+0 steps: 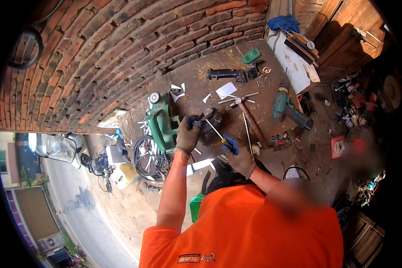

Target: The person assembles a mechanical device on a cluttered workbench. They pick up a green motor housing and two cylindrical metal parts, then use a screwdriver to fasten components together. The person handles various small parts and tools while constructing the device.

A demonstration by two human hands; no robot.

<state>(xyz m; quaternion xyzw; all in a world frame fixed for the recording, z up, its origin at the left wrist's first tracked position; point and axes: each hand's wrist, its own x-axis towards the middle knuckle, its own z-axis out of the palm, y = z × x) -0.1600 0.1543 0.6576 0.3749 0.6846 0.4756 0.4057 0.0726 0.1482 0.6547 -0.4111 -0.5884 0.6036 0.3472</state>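
My left hand (187,136), in a grey-brown work glove with blue fingertips, is closed on the edge of a dark, rounded machine part (211,126) at the front of the bench. In my right hand (240,156), gloved the same way, is a screwdriver (214,128) with a thin shaft and a yellowish patch by the grip. Its shaft slants up and left across the dark part; whether the tip sits in a screw I cannot tell. Left of my left hand stands a green power tool body (161,125). Just right of the dark part lies a wooden-handled hammer (253,125).
The brown workbench (190,85) meets a brick wall (165,35). On it lie a black handle piece (226,75), a green cover (251,55), white paper (226,90) and a teal cordless drill (281,105). Coiled black cable (140,163) hangs at the left edge.
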